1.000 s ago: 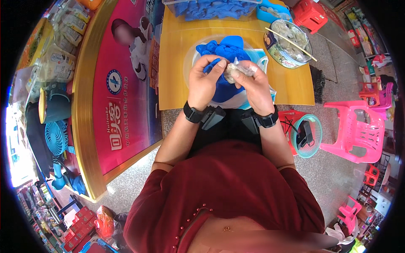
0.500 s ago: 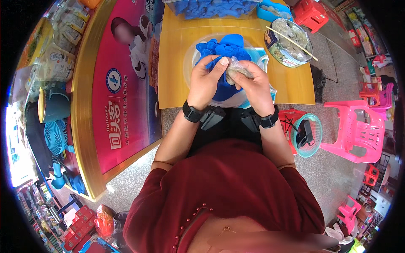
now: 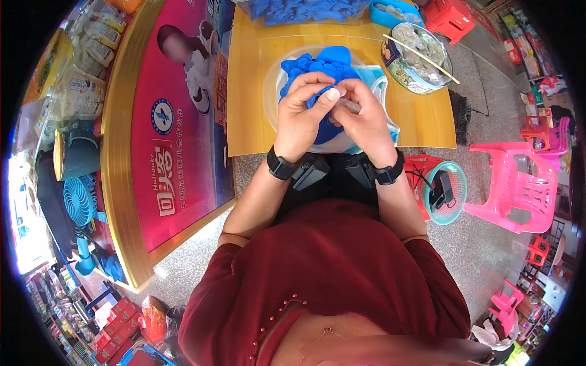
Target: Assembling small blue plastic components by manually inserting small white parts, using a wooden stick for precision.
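Above a translucent white bowl (image 3: pixel 273 100), my two hands meet at the fingertips. My left hand (image 3: pixel 296 122) is closed, its thumb and fingers pinching a soft blue piece (image 3: pixel 320 96) like thin cloth or rubber. My right hand (image 3: pixel 369 125) is closed too, with a small greyish, plastic-like bundle (image 3: pixel 349 106) under its thumb. Its fingertips also touch the blue piece. Many more blue pieces (image 3: pixel 314 66) are heaped in the bowl, partly covered by my hands. A light-blue and white sheet or bag (image 3: pixel 379 91) lies at the bowl's right.
On the yellow table (image 3: pixel 250 61), a clear bin of blue pieces (image 3: pixel 305 11) stands at the back. A round tin (image 3: pixel 415 85) of clear plastic bundles, with chopsticks (image 3: pixel 421 59) across it, stands right. Beyond are a blue tray (image 3: pixel 381 18), a teal basket (image 3: pixel 458 213) and a pink chair (image 3: pixel 506 189).
My fingertips have come closer together, and the right fingers have curled over toward the blue piece. Less of the greyish bundle shows now.
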The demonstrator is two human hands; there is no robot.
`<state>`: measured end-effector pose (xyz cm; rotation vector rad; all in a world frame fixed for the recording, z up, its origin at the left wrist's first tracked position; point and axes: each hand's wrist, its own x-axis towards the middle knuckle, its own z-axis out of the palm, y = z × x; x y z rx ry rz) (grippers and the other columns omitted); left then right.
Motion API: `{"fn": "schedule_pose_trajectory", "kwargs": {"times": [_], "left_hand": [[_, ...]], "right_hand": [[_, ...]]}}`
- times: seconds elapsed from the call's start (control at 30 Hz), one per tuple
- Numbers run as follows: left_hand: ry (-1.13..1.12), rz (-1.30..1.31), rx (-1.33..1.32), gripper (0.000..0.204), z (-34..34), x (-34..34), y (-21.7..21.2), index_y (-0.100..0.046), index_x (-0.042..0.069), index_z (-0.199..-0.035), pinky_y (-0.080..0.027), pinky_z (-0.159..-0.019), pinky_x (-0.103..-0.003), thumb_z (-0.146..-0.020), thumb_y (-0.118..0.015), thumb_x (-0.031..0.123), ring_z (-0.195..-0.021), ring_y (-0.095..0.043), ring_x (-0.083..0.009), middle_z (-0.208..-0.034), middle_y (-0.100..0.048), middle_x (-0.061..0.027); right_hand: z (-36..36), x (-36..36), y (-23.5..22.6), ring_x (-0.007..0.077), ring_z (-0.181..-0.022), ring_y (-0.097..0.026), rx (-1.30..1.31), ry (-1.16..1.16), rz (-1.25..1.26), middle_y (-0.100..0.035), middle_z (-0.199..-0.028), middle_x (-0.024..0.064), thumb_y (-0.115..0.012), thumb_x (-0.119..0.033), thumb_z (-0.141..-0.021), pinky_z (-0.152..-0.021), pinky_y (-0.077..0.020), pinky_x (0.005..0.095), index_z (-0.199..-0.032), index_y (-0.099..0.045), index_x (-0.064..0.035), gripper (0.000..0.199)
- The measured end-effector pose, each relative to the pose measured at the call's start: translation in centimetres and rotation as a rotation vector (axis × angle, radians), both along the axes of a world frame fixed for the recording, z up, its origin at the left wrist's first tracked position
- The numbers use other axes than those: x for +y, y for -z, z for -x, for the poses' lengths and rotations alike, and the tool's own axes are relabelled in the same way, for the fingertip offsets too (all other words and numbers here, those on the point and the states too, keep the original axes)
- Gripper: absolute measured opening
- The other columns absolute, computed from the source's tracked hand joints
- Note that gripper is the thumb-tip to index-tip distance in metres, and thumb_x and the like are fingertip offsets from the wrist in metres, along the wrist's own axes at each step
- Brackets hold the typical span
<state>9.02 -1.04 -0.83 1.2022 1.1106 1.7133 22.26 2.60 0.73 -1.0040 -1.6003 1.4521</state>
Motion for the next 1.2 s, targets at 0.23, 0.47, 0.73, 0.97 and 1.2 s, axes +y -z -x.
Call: {"fn": "schedule_pose_trajectory", "kwargs": {"times": [0.23, 0.47, 0.73, 0.97, 1.2], "left_hand": [[0.081, 0.045, -0.233, 0.015, -0.1, 0.4, 1.0, -0.071, 0.002, -0.096, -0.043, -0.089, -0.027, -0.093, -0.061, 0.013, -0.1, -0.056, -0.0136, -0.106, -0.063, -0.0054], [0.039, 0.066, -0.213, 0.023, 0.3, 0.6, 0.6, -0.07, 0.0, -0.099, -0.044, -0.089, -0.029, -0.098, -0.056, 0.019, -0.099, -0.057, -0.0138, -0.107, -0.063, -0.0064], [0.115, 0.071, -0.322, 0.027, -0.9, 0.1, 0.3, -0.067, -0.001, -0.104, -0.048, -0.083, -0.026, -0.1, -0.052, 0.021, -0.095, -0.059, -0.0124, -0.109, -0.064, -0.0057], [0.103, 0.146, -0.435, 0.036, -0.4, 0.2, 0.2, -0.065, 0.002, -0.109, -0.049, -0.08, -0.025, -0.102, -0.046, 0.031, -0.092, -0.06, -0.0101, -0.105, -0.067, -0.0036], [0.106, 0.124, -0.418, 0.037, -0.8, 0.1, 0.1, -0.065, 0.002, -0.11, -0.047, -0.074, -0.023, -0.102, -0.046, 0.032, -0.087, -0.058, -0.008, -0.106, -0.067, -0.0032]], "right_hand": [[0.5, -0.3, 0.0, 0.0107, -0.069, -0.062, -0.014, 0.067, 0.07, -0.064, -0.084, 0.0066, -0.065, -0.007, -0.086, -0.059, -0.0495, 0.024, -0.098, -0.056, -0.0025, 0.016], [-0.5, 0.1, 1.0, 0.0111, -0.078, -0.061, 0.167, -0.088, 0.049, -0.06, -0.086, 0.0011, -0.063, -0.005, -0.088, -0.063, -0.0477, 0.0235, -0.099, -0.06, -0.0016, 0.012], [0.1, 0.0, 1.6, 0.0118, -0.078, -0.06, 0.0, 0.054, -0.178, -0.061, -0.095, 0.0052, -0.065, -0.003, -0.085, -0.064, -0.0476, 0.0225, -0.107, -0.059, -0.0013, 0.023], [-0.5, -0.2, 0.2, 0.0115, -0.078, -0.06, 0.346, -0.115, 0.145, -0.063, -0.095, 0.0047, -0.065, -0.002, -0.087, -0.07, -0.0503, 0.0249, -0.117, -0.055, -0.0005, 0.031], [0.3, -0.7, 0.5, 0.0089, -0.08, -0.06, 0.395, -0.07, 0.097, -0.064, -0.094, 0.0046, -0.066, -0.002, -0.087, -0.065, -0.0499, 0.0223, -0.11, -0.059, -0.0007, 0.023]]}}
